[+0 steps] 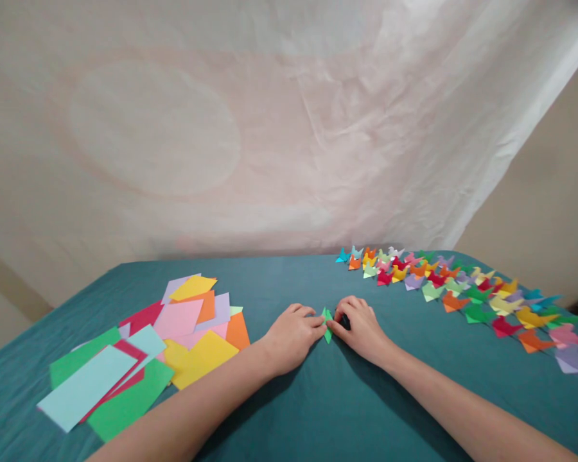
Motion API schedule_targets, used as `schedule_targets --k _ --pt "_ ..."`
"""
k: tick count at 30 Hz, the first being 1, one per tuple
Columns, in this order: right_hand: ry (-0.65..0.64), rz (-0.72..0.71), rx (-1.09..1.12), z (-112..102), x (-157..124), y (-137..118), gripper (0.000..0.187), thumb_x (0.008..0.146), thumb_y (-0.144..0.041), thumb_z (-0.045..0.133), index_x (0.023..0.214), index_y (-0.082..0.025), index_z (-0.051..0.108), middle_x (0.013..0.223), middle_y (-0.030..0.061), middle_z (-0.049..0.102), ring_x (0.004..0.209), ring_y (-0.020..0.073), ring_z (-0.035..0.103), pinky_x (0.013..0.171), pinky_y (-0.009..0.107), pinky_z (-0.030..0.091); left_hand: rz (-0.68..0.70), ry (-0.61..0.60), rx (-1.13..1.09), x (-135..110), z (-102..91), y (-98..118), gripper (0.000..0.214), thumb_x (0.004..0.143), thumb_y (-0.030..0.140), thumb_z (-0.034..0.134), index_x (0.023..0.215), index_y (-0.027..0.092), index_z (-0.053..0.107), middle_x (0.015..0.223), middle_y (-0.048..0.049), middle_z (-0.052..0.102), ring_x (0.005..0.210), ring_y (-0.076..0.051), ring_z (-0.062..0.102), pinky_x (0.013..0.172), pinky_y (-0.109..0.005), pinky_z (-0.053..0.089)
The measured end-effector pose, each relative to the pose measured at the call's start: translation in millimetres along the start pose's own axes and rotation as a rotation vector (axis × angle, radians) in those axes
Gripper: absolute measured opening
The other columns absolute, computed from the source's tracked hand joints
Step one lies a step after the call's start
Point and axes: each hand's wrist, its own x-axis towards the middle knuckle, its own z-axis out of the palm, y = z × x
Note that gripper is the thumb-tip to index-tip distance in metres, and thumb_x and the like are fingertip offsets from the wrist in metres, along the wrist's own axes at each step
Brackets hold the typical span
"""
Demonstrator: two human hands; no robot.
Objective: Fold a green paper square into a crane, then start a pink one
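A small green folded paper piece (327, 323) lies on the teal tablecloth (318, 398) between my two hands. My left hand (293, 335) rests knuckles up on the cloth, its fingertips pinching the piece's left side. My right hand (361, 327) meets it from the right, fingers curled and pinching the same piece; something small and dark shows under its fingers.
A loose spread of flat coloured paper sheets (149, 350) covers the cloth at the left. Several rows of folded paper cranes (467, 289) in many colours run along the right side toward the edge. A creased white sheet (270, 128) hangs behind the table.
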Motion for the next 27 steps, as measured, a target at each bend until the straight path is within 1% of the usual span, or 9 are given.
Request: schedule_targets --k 6,9,12,15,17,19,23,25,27 --pt "-0.033 -0.006 0.007 -2.7 0.6 1.1 0.018 0.077 -0.039 0.061 0.074 -0.021 0.058 0.088 0.0036 0.055 0.087 0.0205 0.048 0.074 0.034 0.036 0.101 -0.104 -0.076 -3.8 -10.1 -11.3 0.048 0.073 0.002 0.048 0.114 0.025 0.056 0.125 -0.0057 0.055 0.118 -0.025 0.045 0.096 -0.038 0.034" --pt "-0.042 -0.008 0.014 -4.8 0.8 0.5 0.017 0.076 -0.038 0.062 0.075 -0.021 0.058 0.088 0.0036 0.055 0.087 0.0205 0.048 0.074 0.034 0.035 0.124 -0.161 -0.116 -5.9 -17.2 -13.7 0.058 0.069 -0.001 0.047 0.117 0.029 0.055 0.130 -0.0046 0.050 0.124 -0.026 0.040 0.100 -0.041 0.031" --pt "-0.054 -0.005 0.027 -7.6 0.5 -1.0 0.018 0.073 -0.039 0.064 0.076 -0.022 0.058 0.089 0.0031 0.055 0.088 0.0203 0.048 0.075 0.034 0.035 0.119 -0.217 -0.147 -7.3 -23.3 -12.8 0.064 0.067 -0.003 0.045 0.120 0.031 0.053 0.136 -0.0045 0.044 0.128 -0.027 0.034 0.102 -0.045 0.028" --pt "-0.077 -0.002 0.041 -10.4 -0.3 -2.7 0.024 0.068 -0.041 0.067 0.077 -0.021 0.057 0.090 0.0026 0.054 0.089 0.0204 0.049 0.076 0.034 0.036 0.115 -0.263 -0.184 -7.8 -26.3 -13.0 0.065 0.067 -0.004 0.044 0.122 0.031 0.053 0.140 -0.0065 0.037 0.130 -0.028 0.030 0.103 -0.049 0.027" --pt "-0.089 -0.002 0.050 -12.2 -1.0 -3.6 0.028 0.064 -0.042 0.070 0.078 -0.021 0.056 0.092 0.0026 0.054 0.091 0.0208 0.049 0.077 0.034 0.036 0.124 -0.270 -0.215 -8.1 -26.0 -15.3 0.066 0.067 -0.004 0.042 0.122 0.030 0.052 0.142 -0.0068 0.034 0.131 -0.028 0.029 0.103 -0.050 0.027" --pt "-0.099 -0.002 0.060 -13.7 -1.6 -3.9 0.032 0.061 -0.042 0.072 0.079 -0.022 0.056 0.094 0.0025 0.054 0.092 0.0214 0.048 0.077 0.035 0.036 0.135 -0.258 -0.249 -8.4 -24.3 -18.9 0.068 0.066 -0.005 0.040 0.122 0.032 0.052 0.143 -0.0041 0.032 0.132 -0.026 0.028 0.104 -0.048 0.026" --pt "-0.106 0.002 0.100 -15.8 -1.6 -1.6 0.033 0.058 -0.041 0.074 0.080 -0.022 0.057 0.095 0.0027 0.055 0.093 0.0220 0.049 0.078 0.035 0.037 0.151 -0.221 -0.290 -8.6 -21.9 -22.5 0.068 0.065 -0.005 0.040 0.120 0.032 0.053 0.142 0.0000 0.036 0.133 -0.022 0.027 0.107 -0.045 0.023" --pt "-0.103 0.004 0.143 -16.3 -0.8 1.2 0.031 0.061 -0.041 0.072 0.081 -0.022 0.057 0.095 0.0027 0.056 0.092 0.0217 0.050 0.079 0.036 0.037 0.136 -0.202 -0.313 -8.5 -23.0 -20.4 0.061 0.065 -0.002 0.043 0.117 0.027 0.054 0.138 -0.0023 0.042 0.131 -0.023 0.030 0.107 -0.043 0.024" --pt "-0.090 0.010 0.207 -16.6 0.5 4.2 0.026 0.067 -0.041 0.067 0.082 -0.022 0.056 0.092 0.0022 0.058 0.089 0.0203 0.051 0.079 0.036 0.038 0.102 -0.181 -0.333 -8.2 -24.5 -16.8 0.053 0.064 0.002 0.047 0.112 0.021 0.053 0.129 -0.0063 0.050 0.126 -0.023 0.038 0.107 -0.041 0.026"
